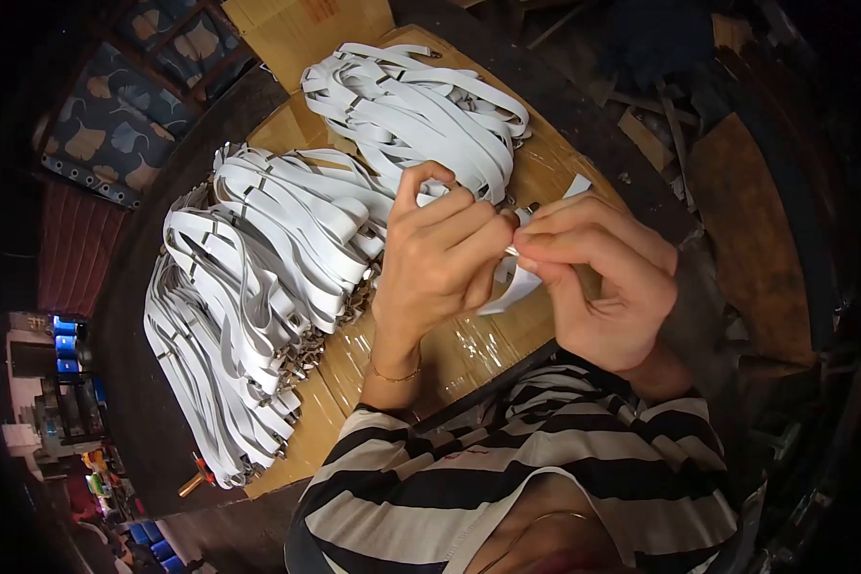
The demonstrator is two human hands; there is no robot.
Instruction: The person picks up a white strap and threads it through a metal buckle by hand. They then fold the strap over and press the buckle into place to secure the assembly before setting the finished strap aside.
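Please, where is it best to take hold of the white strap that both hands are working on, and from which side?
Probably its free lower end: the white strap hangs out below the left hand and right hand, which pinch its upper part. That flat tail lies bare over the cardboard board, so come from below, pinching its two faces.

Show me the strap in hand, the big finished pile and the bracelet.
white strap [521,284], head view, loose end below the hands
strap pile [258,277], head view, middle of the heap
bracelet [395,375], head view, chain on the left wrist
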